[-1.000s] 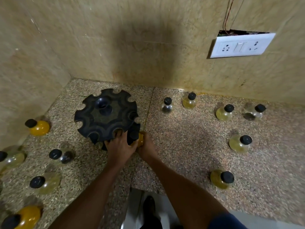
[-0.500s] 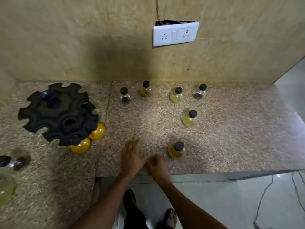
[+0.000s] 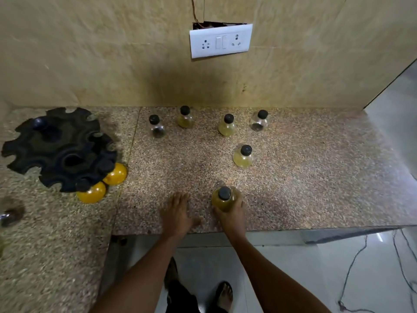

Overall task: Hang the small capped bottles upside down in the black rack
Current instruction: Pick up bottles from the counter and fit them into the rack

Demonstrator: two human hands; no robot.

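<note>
Granite counter (image 3: 304,177) against a beige wall (image 3: 90,53), white socket plate (image 3: 220,40) above. Right hand (image 3: 230,213): fingers curled round the body of an upright yellow bottle (image 3: 223,198), black cap up, standing on the counter near its front edge. Left hand (image 3: 177,214): flat on the counter, fingers straight, holding nothing, just beside the right. Black rack (image 3: 59,147): round, notched rim, far left of the counter; two orange bottles (image 3: 91,192), (image 3: 115,174) hang cap-up-in-slot, bulbs down, at its near right edge, side by side. Five more capped bottles stand upright beyond the hands: one pale yellow (image 3: 242,157) mid-counter; four in a row near the wall, namely a clear one (image 3: 156,127), a yellowish one (image 3: 185,117), a yellow one (image 3: 227,125) and a clear one (image 3: 259,121). Another bottle shows blurred at the left edge (image 3: 9,216). Floor below: a sandalled foot (image 3: 223,294) and a loose cable (image 3: 352,267).
</note>
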